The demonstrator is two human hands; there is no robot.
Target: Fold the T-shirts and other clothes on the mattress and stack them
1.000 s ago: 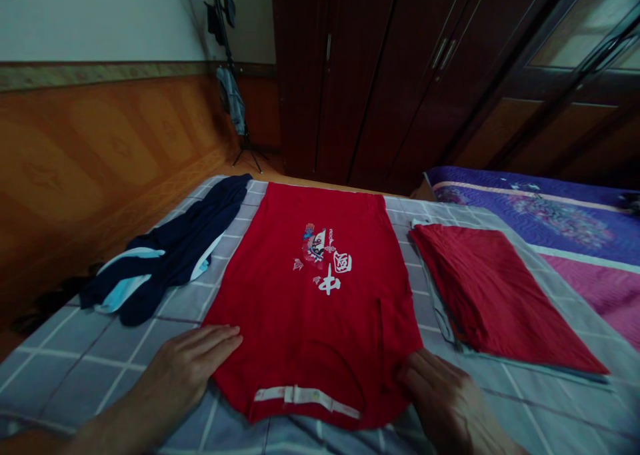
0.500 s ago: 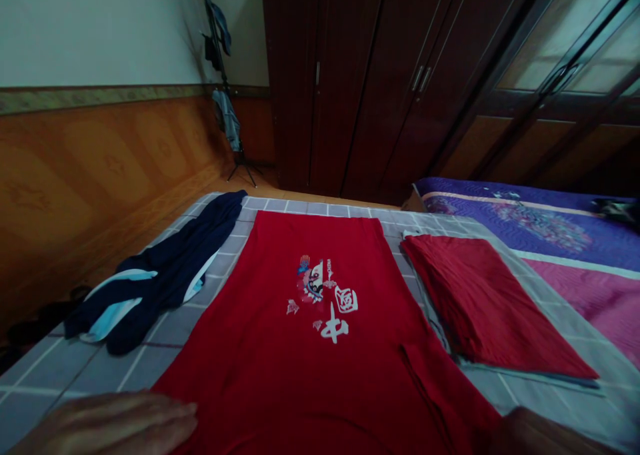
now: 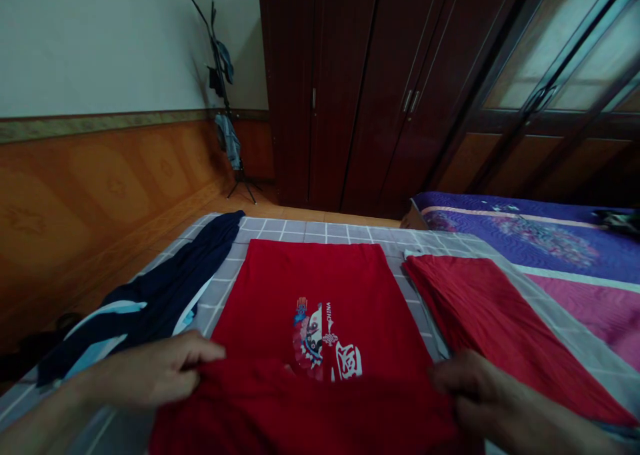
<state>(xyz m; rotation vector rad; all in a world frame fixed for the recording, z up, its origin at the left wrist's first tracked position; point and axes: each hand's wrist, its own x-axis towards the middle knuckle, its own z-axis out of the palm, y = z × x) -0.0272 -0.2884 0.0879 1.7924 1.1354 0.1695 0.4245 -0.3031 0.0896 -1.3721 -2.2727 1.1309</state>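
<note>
A red T-shirt (image 3: 320, 268) with a printed mask figure and white characters lies on the checked bedspread (image 3: 295, 230). Its near part is lifted and folds over toward the far side, covering the lower half of the print. My left hand (image 3: 150, 368) pinches the raised part at its left corner. At the right corner my right hand (image 3: 480, 388) grips the same raised cloth, slightly blurred. The far hem stays flat on the bed.
Navy trousers (image 3: 165, 292) with light-blue stripes lie at left. A folded stack with a red garment (image 3: 500, 322) on top is at right. Beyond stand a coat rack (image 3: 227, 108), a dark wardrobe (image 3: 345, 95) and a bed with a purple cover (image 3: 550, 222).
Both hands have closed on the shirt's near end and raised it up and away from me, folding it over the lower print. The camera view has tilted up slightly.
</note>
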